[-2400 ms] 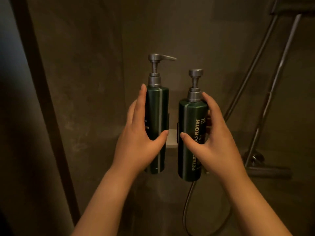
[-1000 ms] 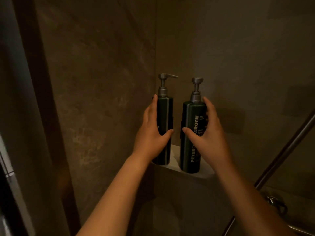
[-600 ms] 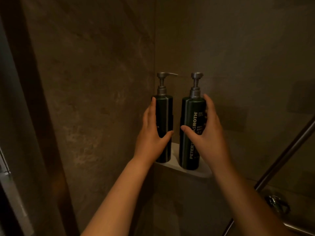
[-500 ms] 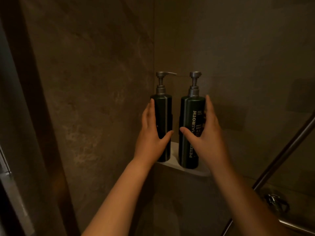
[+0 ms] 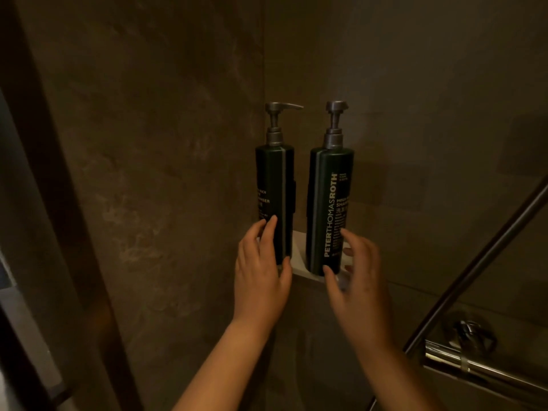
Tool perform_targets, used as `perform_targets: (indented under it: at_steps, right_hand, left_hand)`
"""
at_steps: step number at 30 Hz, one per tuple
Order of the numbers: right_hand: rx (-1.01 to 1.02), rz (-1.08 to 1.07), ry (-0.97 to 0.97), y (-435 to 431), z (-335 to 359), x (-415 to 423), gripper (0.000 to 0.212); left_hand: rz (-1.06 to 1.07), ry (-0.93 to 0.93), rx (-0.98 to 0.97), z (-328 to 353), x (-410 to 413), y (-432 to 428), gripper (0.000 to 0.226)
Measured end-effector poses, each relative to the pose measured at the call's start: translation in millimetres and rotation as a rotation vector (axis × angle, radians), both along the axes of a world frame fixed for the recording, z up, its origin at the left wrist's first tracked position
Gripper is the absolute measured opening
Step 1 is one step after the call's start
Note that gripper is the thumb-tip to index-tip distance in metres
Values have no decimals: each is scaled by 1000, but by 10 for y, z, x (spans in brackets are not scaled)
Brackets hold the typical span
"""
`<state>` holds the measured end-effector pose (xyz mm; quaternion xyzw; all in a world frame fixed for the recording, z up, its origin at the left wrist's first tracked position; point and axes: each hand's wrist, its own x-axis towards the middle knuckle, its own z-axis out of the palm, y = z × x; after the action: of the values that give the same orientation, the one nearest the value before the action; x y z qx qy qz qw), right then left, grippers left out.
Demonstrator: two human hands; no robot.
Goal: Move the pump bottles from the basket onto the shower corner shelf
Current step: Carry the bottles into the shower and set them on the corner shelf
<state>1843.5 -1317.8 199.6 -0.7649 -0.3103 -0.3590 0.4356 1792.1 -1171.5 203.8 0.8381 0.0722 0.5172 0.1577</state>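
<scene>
Two dark green pump bottles with grey pump heads stand upright side by side on the small white corner shelf. The left bottle has its spout turned right; the right bottle shows white lettering. My left hand is low in front of the left bottle's base, fingers loose, fingertips and thumb still brushing it. My right hand is spread open just right of the right bottle's base, thumb near its bottom edge. The basket is not in view.
Dark stone walls meet in the corner behind the shelf. A slanted metal shower rail and a chrome mixer valve sit at the lower right. A dark door frame runs down the left side.
Both bottles were carried up and set down on the shelf. My hands have since slid down from the bottles' middles to their bases and loosened their hold.
</scene>
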Motion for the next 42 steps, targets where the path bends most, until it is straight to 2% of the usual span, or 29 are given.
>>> perform_targets:
  at_steps: [7,26,42]
  right_hand:
    - [37,13,77,56,39,71,55]
    - [-164,-51,195,320,308,321,48]
    - [-226,-34,282,589,402,497,45]
  left_hand:
    - [54,25,-7,-18,95,-9,76]
    - [121,49,-59,93,434,198,82]
    - [113,72,-137,150,542,329,66]
